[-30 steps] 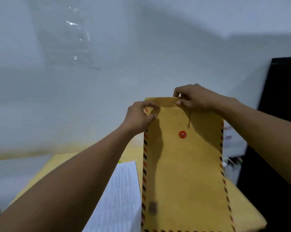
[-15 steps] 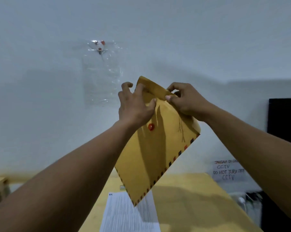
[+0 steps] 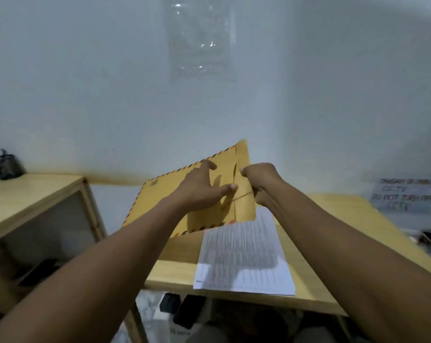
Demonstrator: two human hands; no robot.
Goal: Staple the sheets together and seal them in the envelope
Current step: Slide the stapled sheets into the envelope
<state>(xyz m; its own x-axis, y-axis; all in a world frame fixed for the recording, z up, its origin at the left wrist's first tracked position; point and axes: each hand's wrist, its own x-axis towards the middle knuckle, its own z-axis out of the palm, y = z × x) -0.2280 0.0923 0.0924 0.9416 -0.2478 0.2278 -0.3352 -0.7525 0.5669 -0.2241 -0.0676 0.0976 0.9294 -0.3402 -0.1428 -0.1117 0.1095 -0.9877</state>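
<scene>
A brown envelope with a red-and-black striped border is held in the air over the desk, lying sideways with its flap end to the right. My left hand lies across its face, thumb pressed near the flap fold. My right hand is closed on the flap end, apparently pinching the thin closure string. The printed sheets lie flat on the wooden desk below the envelope. No stapler is visible.
A second wooden table stands to the left with dark items at its far corner. A clear plastic sleeve hangs on the white wall. A handwritten sign leans at the right. Dark objects lie under the desk.
The envelope has swung from hanging upright and high near the wall to lying sideways and lower over the desk. Both hands stayed on its flap end. The camera view tilted down.
</scene>
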